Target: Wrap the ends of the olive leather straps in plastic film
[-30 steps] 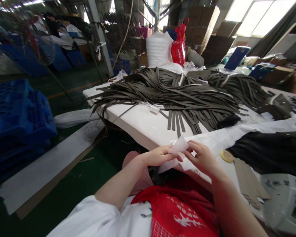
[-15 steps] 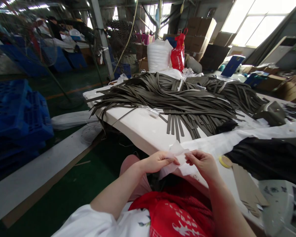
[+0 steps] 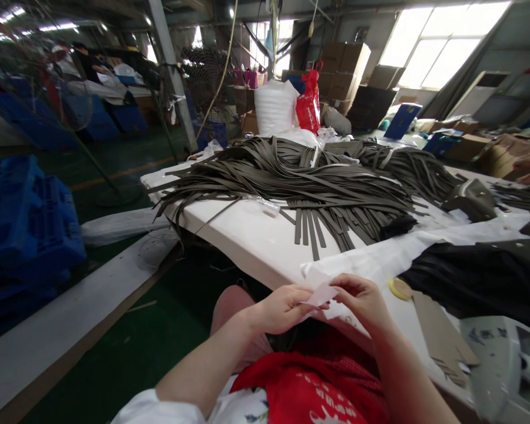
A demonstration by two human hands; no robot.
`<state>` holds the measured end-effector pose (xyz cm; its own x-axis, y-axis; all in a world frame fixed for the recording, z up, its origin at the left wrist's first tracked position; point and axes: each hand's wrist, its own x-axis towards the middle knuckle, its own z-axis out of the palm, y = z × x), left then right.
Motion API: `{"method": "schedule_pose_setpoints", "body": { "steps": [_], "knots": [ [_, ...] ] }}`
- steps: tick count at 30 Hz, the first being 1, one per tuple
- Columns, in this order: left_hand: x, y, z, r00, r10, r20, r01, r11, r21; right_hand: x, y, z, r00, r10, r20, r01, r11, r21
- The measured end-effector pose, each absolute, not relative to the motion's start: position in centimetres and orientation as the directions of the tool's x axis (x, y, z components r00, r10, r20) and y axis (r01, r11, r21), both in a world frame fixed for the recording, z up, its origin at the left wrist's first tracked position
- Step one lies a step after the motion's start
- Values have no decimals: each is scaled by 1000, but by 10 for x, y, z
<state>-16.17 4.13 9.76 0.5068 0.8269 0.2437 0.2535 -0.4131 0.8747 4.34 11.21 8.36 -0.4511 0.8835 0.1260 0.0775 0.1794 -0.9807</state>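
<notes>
My left hand (image 3: 287,307) is closed on a thin, translucent white sheet (image 3: 321,294), which looks like tissue paper. Opposite it, my right hand (image 3: 361,299) pinches the same sheet between thumb and fingers. Both hands are close together at the table's near edge, above my lap. Beyond them a large heap of dark grey-green flat straps (image 3: 287,171) lies across the white table (image 3: 256,241), with several strap ends pointing toward me. A long white sheet (image 3: 388,250) stretches over the table just behind my right hand.
Right of my hands are a yellow tape roll (image 3: 400,289), grey-brown card pieces (image 3: 437,327), black fabric (image 3: 459,277) and a pale machine (image 3: 497,359). Blue pallets (image 3: 22,218) are stacked at left, near a standing fan (image 3: 57,88). People (image 3: 86,62) stand far back left.
The white sheet between my hands has gone from spread out to a narrower, folded shape. My hands have come slightly closer together, and the view has shifted a little.
</notes>
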Motion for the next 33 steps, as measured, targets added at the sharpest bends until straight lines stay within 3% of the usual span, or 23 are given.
{"method": "schedule_pose_setpoints", "body": {
  "steps": [3,9,16,25,29,33],
  "knots": [
    [-162,42,98,536,813,228,245,-409,879,43,111,84,-451,886,112,64,157,-986],
    [-159,42,94,561,794,232,272,-442,855,42,110,81,-446,870,211,159,309,-938],
    [-154,41,97,557,789,259,309,-486,818,41,113,64,-437,879,191,108,262,-959],
    [-152,41,98,551,788,276,328,-508,796,41,118,73,-530,808,260,34,326,-945],
    [-153,43,94,540,794,278,343,-510,789,40,119,75,-583,762,281,68,391,-918],
    [-151,45,87,551,795,253,367,-503,782,36,116,72,-556,788,265,103,381,-919]
  ]
}}
